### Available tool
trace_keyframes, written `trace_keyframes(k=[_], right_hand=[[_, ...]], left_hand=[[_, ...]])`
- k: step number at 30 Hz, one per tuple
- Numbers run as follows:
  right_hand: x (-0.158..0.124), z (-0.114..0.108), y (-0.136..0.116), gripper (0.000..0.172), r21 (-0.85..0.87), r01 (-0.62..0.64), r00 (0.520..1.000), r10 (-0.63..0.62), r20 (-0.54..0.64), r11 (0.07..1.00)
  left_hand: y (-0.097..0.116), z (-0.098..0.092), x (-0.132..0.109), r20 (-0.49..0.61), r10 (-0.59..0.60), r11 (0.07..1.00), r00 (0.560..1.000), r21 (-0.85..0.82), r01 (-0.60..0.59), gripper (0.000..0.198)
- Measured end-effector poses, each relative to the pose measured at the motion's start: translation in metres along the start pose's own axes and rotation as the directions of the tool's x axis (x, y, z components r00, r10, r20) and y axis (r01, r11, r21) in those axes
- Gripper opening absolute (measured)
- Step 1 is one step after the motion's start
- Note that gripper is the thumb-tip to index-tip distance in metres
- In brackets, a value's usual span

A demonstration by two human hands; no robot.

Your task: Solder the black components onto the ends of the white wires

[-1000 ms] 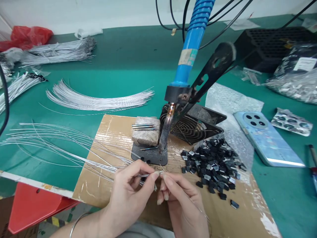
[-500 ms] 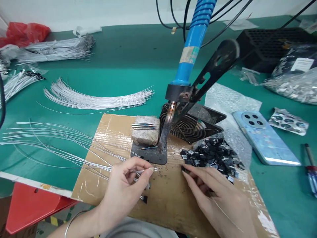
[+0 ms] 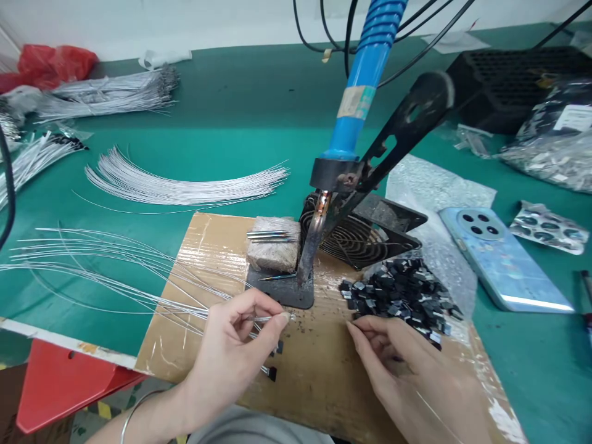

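A group of loose white wires (image 3: pixel 185 307) is held by the left hand (image 3: pixel 240 342), the thumb and forefinger being pinched together on them and the other fingers curled in. The wires are spread leftward across a cardboard sheet (image 3: pixel 314 382) and onto the green work surface (image 3: pixel 222 148); their gripped ends are pointed toward the middle of the sheet. Below the left hand, a black connector (image 3: pixel 272 374) is seen on the end of a wire.

The right hand (image 3: pixel 407 370) is placed at the near edge of a pile of small black connectors (image 3: pixel 402 290), with its thumb and forefinger brought nearly tip to tip and its other fingers bent. Whether anything is pinched there cannot be told. A thin strand (image 3: pixel 432 407) is seen across the back of that hand.

Beyond the hands, a blue-handled soldering iron (image 3: pixel 358 117) is held tip-down by a black metal bracket (image 3: pixel 407 132). Just beside its tip, a greyish block (image 3: pixel 272 253) is set on a dark base plate (image 3: pixel 300 299), with thin metal rods laid on top. Behind the iron's tip, a black fan (image 3: pixel 361 237) is tilted. Farther right, bubble wrap (image 3: pixel 435 185) and a light-blue phone (image 3: pixel 504 259) are laid; at upper left, a fanned bundle of white wires (image 3: pixel 185 191) is spread.
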State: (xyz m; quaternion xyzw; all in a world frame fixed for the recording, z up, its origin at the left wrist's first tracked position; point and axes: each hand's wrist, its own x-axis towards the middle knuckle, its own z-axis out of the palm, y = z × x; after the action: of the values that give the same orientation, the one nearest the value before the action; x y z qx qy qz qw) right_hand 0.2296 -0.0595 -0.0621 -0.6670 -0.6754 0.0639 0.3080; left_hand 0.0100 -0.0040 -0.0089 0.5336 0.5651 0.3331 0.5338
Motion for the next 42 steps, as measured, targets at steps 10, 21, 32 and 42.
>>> trace_keyframes(k=[10, 21, 32, 42], right_hand=[[0.011, 0.002, -0.047, 0.007, 0.688, -0.468, 0.846, 0.508, 0.165, 0.555], [0.018, 0.02, -0.072, 0.006, 0.812, -0.503, 0.818, 0.464, 0.339, 0.294], [0.016, 0.027, -0.071, 0.007, 0.828, -0.488, 0.839, 0.41, 0.358, 0.276], [0.015, 0.024, -0.073, 0.008, 0.826, -0.501, 0.83, 0.415, 0.374, 0.258]], left_hand=[[0.003, 0.001, 0.0, -0.04, 0.023, 1.0, 0.999, 0.022, -0.022, 0.009], [0.009, 0.0, 0.003, -0.024, -0.052, 0.992, 0.998, 0.113, 0.054, 0.012], [0.009, -0.004, 0.003, 0.105, -0.011, 0.996, 0.994, -0.092, 0.02, 0.01], [0.006, -0.003, 0.005, 0.107, -0.004, 0.992, 0.994, -0.122, 0.017, 0.01]])
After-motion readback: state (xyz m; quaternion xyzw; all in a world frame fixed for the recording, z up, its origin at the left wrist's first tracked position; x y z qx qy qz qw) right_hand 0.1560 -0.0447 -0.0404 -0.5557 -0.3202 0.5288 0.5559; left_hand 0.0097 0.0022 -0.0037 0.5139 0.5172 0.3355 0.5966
